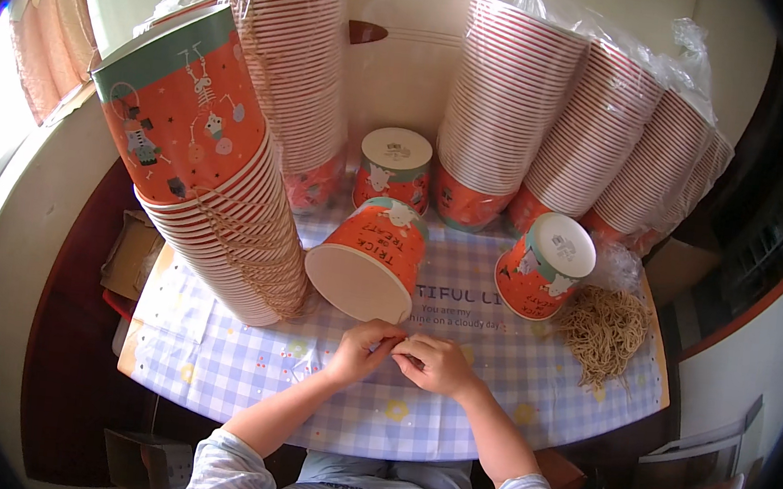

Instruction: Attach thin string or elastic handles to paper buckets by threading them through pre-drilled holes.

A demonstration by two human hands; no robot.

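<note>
**Tipped paper bucket (pixel 377 249) lies just beyond the hands**

Mid-table (pixel 228 375), its mouth faces the person; its long axis runs toward the far edge. The left hand (pixel 364 350), nearer the rim, meets the right hand (pixel 439 364); both pinch closed, on what I cannot tell.

Head fisheye view; from near side, close above; faces down across table (pixel 238 368)
</note>
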